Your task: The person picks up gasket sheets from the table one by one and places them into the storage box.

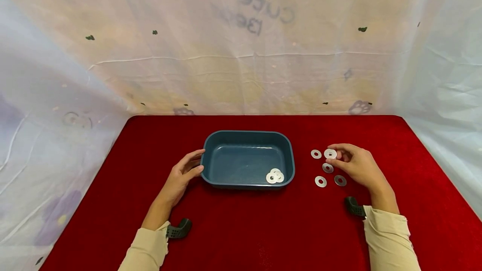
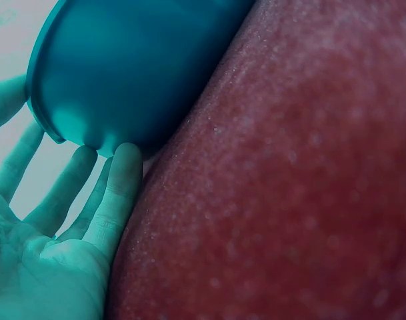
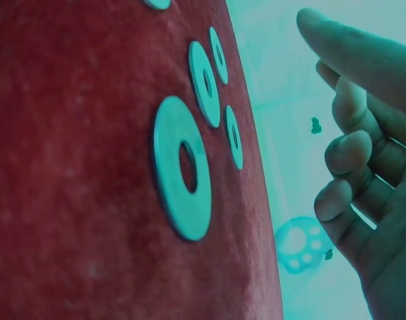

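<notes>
My left hand lies against the left end of a blue-grey plastic basin, its extended fingertips touching the outer wall and rim. A few flat metal washers overlap in the basin's front right corner. To the right of it, my right hand hovers with thumb and forefinger parted beside a washer, which overlaps the fingertips in the head view. In the right wrist view no washer shows between the bent fingers; several washers lie flat on the cloth.
Red cloth covers the table. Behind it and at both sides hangs a pale printed curtain. Black camera mounts stick out from both wrists, beside beige sleeves. Other loose washers lie around the right hand.
</notes>
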Action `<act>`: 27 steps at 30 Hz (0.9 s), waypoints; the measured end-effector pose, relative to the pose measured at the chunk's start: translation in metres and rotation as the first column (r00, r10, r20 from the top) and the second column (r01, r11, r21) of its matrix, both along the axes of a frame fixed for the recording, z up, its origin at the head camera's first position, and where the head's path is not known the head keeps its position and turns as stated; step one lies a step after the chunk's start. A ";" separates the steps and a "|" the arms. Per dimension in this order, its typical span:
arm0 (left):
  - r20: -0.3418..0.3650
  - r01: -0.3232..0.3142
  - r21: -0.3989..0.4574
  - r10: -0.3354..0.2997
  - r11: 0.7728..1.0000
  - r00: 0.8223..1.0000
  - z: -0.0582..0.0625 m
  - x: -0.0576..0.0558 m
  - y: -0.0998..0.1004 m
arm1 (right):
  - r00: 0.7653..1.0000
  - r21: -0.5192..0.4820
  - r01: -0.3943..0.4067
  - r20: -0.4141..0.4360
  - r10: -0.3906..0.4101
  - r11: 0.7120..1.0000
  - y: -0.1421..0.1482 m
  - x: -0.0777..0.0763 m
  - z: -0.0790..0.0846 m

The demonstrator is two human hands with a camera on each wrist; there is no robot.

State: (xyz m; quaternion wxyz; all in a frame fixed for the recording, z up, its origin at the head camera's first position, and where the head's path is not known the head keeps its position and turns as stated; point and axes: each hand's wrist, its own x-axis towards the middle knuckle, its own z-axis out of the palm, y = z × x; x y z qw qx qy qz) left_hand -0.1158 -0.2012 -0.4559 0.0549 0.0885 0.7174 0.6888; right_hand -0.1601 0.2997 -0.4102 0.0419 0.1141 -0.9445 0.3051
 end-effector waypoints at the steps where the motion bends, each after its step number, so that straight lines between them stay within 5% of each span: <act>1: 0.000 0.000 0.000 0.000 1.000 1.000 0.000 0.000 0.000 | 1.000 -0.001 -0.002 0.002 0.002 1.000 -0.001 0.000 0.000; 27: 0.000 -0.002 -0.005 0.002 1.000 1.000 0.000 0.001 0.000 | 0.998 -0.043 -0.052 -0.026 0.051 0.998 -0.019 0.003 0.009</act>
